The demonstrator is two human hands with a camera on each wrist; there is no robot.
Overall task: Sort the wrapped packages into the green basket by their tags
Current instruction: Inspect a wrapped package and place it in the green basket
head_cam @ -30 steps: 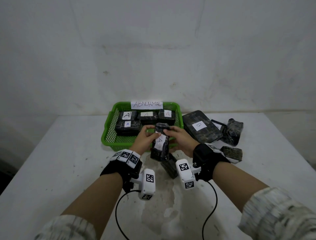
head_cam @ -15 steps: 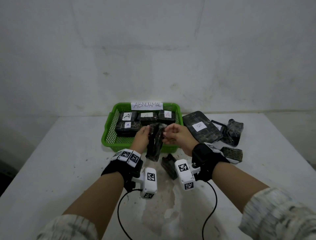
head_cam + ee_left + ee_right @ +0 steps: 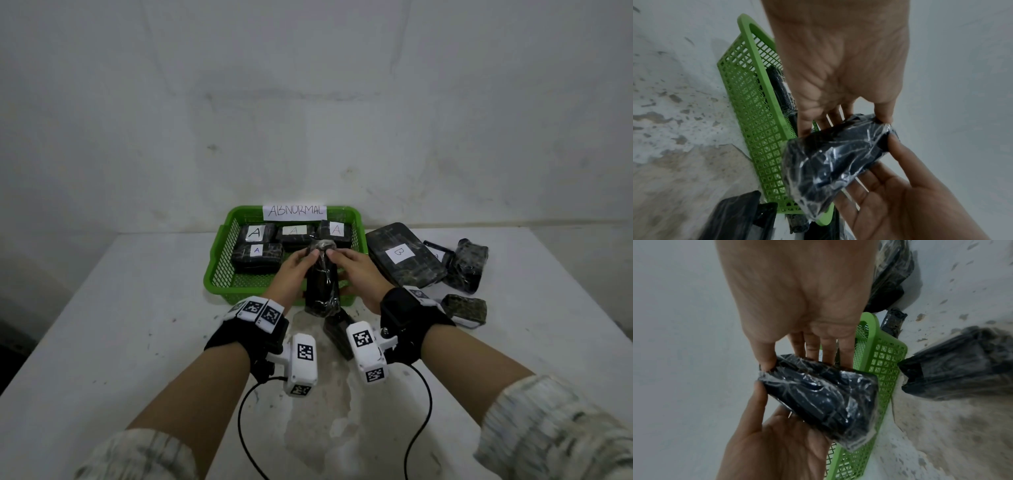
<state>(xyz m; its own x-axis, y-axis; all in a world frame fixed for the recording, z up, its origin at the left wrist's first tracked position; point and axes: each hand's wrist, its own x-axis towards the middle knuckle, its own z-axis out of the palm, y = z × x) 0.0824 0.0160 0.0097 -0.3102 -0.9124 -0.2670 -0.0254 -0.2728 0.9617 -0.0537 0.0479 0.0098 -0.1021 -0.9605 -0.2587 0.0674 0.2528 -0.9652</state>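
Both hands hold one black, plastic-wrapped package upright over the front rim of the green basket. My left hand pinches its top left and my right hand its top right. No tag shows on the side facing me. The left wrist view shows the left hand with thumb and fingers on the package. In the right wrist view the right hand grips the same package. Several packages with A tags lie in the basket.
A paper label reading ABNORMAL stands on the basket's far rim. A large package tagged B and other wrapped packages lie right of the basket. One dark package lies on the table between my wrists.
The package has been turned: its white tag faced me a second ago, now a plain dark side does. Both hands carried it slightly forward over the basket's front rim.
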